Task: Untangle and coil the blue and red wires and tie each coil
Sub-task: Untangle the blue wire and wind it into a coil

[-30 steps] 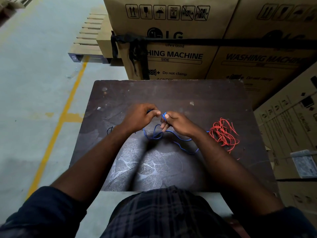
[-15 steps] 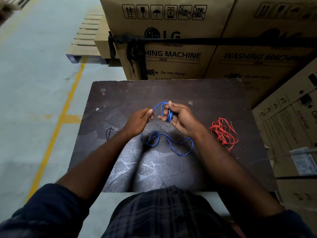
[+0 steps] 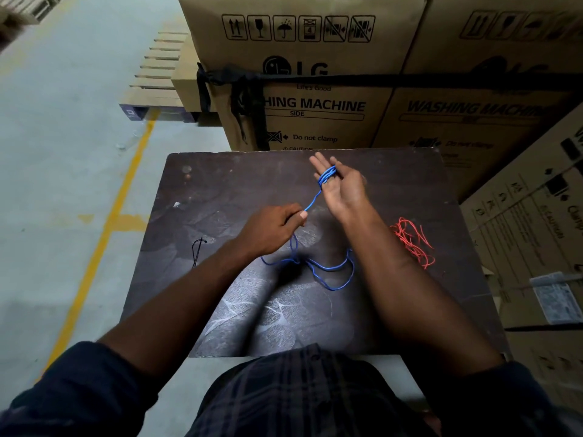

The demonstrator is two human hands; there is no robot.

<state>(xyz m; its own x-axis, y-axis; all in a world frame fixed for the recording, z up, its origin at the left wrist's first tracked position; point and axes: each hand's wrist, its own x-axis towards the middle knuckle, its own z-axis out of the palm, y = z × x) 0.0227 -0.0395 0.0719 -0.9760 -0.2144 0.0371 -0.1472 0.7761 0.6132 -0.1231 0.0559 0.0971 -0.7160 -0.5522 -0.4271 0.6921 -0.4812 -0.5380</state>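
The right hand (image 3: 343,188) is raised over the far part of the counter (image 3: 220,184), around 12 o'clock, palm turned toward the left, fingers mostly straight and pointing to 11 o'clock. Several turns of the blue wire (image 3: 326,177) are wound round those fingers as a small coil. From the coil one strand runs down toward 7 o'clock to the left hand (image 3: 270,230), which sits near the counter's middle with its fingers curled and pinches the strand between thumb and forefinger.

Below the left hand the rest of the blue wire hangs down and lies loose on the counter in open curves, spreading toward 4 o'clock and passing under the right forearm.

The red wire (image 3: 413,244) lies in a tangled heap at 3 o'clock, just beside the right forearm; neither hand touches it. A thin black tie (image 3: 197,251) lies at 9 o'clock, well apart from both wires. Cardboard boxes (image 3: 315,105) stand against the counter's far edge.
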